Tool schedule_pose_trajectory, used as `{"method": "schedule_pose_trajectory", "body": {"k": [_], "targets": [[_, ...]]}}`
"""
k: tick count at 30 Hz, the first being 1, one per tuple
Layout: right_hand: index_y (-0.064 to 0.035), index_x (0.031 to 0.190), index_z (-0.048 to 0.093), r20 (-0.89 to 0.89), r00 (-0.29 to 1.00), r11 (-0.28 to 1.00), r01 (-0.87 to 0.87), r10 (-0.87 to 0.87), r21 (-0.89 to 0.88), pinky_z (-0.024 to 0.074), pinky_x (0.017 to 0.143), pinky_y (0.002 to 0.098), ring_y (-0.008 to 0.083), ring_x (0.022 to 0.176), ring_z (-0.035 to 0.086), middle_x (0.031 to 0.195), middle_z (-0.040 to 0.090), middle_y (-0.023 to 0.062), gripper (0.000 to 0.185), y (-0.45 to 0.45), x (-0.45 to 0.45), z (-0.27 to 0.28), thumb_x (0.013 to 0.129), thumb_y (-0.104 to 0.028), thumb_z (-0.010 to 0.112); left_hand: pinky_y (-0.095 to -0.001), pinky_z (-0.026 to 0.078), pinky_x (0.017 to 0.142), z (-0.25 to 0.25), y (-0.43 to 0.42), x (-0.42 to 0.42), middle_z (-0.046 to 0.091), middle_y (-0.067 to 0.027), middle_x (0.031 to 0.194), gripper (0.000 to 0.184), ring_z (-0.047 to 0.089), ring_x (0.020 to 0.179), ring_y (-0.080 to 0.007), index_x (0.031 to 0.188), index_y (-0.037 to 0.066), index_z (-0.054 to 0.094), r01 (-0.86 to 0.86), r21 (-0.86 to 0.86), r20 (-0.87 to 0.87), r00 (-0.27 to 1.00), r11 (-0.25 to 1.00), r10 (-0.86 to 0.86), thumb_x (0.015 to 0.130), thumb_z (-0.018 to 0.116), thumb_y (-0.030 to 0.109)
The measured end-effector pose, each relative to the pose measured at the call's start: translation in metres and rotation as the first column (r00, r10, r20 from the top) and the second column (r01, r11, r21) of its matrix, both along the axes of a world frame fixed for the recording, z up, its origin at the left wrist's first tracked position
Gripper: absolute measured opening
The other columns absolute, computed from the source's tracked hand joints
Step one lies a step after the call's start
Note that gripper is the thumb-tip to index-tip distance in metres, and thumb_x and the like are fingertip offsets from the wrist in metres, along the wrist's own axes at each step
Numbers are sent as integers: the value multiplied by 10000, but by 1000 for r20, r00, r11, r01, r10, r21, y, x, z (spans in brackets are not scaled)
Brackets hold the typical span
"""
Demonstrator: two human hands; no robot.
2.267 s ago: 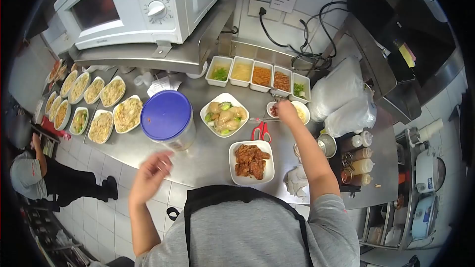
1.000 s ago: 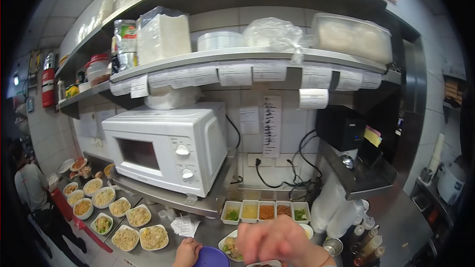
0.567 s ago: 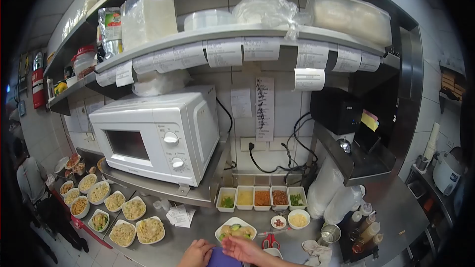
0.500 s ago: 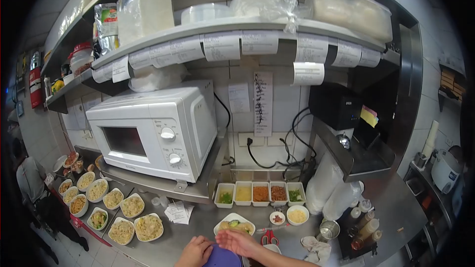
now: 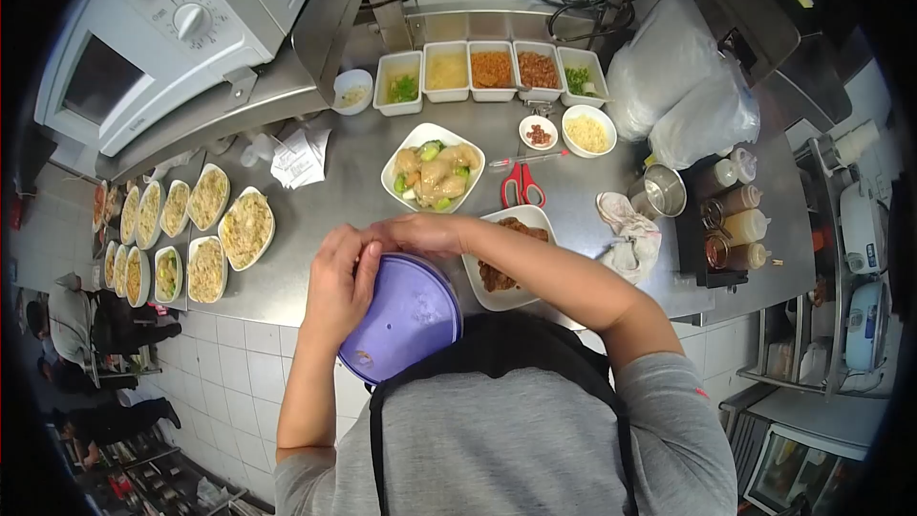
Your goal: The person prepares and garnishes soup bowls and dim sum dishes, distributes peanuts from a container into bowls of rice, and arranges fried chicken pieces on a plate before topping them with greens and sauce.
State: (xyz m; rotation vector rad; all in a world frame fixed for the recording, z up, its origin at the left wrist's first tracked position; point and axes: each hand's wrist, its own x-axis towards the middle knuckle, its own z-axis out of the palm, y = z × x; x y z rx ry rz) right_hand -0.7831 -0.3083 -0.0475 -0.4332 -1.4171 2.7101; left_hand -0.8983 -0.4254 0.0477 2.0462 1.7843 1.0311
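Observation:
A round purple lid leans tilted at the counter's front edge, against the apron. My left hand is closed on its far left rim, thumb lying along the edge. My right hand curls over the far rim beside it; its fingertips are partly hidden by my left hand. What is under the lid is hidden. Just beyond my hands is a white square bowl of broccoli and pale pieces in sauce. Right of the lid, partly under my right forearm, sits a white dish holding brown meat.
Red-handled scissors lie near a small dish and a bowl of yellow shreds. Filled tubs line the back. Several rice bowls stand left, below the microwave. A cloth, metal cup and squeeze bottles stand right.
The view has tilted downward, bringing my arms, the apron and the floor into sight. My right hand has gone from loosely raised fingers to resting on the lid's far rim beside my left.

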Motion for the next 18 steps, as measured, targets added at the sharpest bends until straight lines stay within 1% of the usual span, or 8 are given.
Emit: {"method": "schedule_pose_trajectory", "body": {"k": [2, 3, 4, 9, 11, 13, 16, 18], "targets": [[-33, 1209, 501, -40, 997, 998, -62, 63, 6, 442, 849, 277, 132, 940, 558, 1057, 603, 79, 418, 15, -11, -21, 962, -359, 413, -370, 443, 663, -2, 8, 1, 556, -120, 774, 66, 532, 724, -296, 807, -1, 607, 67, 29, -40, 997, 997, -66, 800, 617, 64], [-36, 1178, 521, -84, 989, 993, -118, 120, 24, 444, 835, 270, 118, 921, 558, 1030, 605, 66, 391, 16, -11, -10, 964, -345, 413, -361, 446, 669, -2, 12, 2, 561, -109, 770, 67, 537, 720, -290, 799, 2, 620, 141, 65, -86, 987, 988, -135, 788, 635, 67], [-44, 1113, 546, -23, 994, 993, -110, 109, -36, 445, 824, 260, 97, 895, 557, 993, 603, 43, 321, 18, -6, 0, 966, -293, 408, -346, 451, 678, 0, 14, 4, 583, -90, 779, 74, 543, 708, -273, 781, 0, 636, 175, 70, -121, 979, 982, -166, 771, 656, 71], [-44, 1144, 541, 133, 980, 988, -138, 145, -63, 434, 861, 258, 89, 982, 540, 1082, 575, 31, 290, 27, 3, 23, 958, -217, 400, -339, 449, 649, 3, 16, 7, 610, -83, 801, 62, 542, 702, -256, 784, 4, 641, 203, 84, -60, 978, 976, -198, 773, 651, 64], [-51, 1157, 540, -11, 992, 992, -127, 127, -26, 423, 882, 262, 94, 1025, 524, 1116, 558, 26, 292, 22, 7, 25, 956, -221, 413, -340, 447, 635, 4, 19, 9, 607, -81, 796, 59, 539, 696, -254, 781, 3, 641, 182, 86, -77, 981, 980, -175, 773, 650, 61], [-50, 1164, 539, -8, 989, 989, -145, 146, 8, 418, 890, 264, 97, 1030, 521, 1125, 555, 27, 295, 21, 7, 21, 954, -219, 417, -352, 443, 633, 4, 21, 12, 593, -86, 776, 67, 527, 682, -262, 756, 1, 619, 175, 82, -79, 983, 981, -169, 776, 644, 60], [-47, 1181, 533, 2, 985, 982, -175, 175, 66, 410, 900, 266, 101, 1036, 517, 1136, 552, 28, 307, 19, 5, 22, 950, -217, 424, -371, 430, 632, 8, 20, 15, 577, -100, 761, 91, 512, 670, -278, 741, 6, 586, 177, -18, -98, 979, 984, -178, 786, 628, 73], [-45, 1191, 529, 19, 983, 980, -181, 180, 85, 407, 901, 264, 102, 1038, 515, 1139, 552, 29, 316, 18, 10, 30, 948, -219, 428, -390, 398, 645, 8, 19, 19, 519, -137, 728, 135, 478, 683, -318, 749, -8, 532, 155, -50, -187, 969, 987, -162, 835, 558, 92]]}}
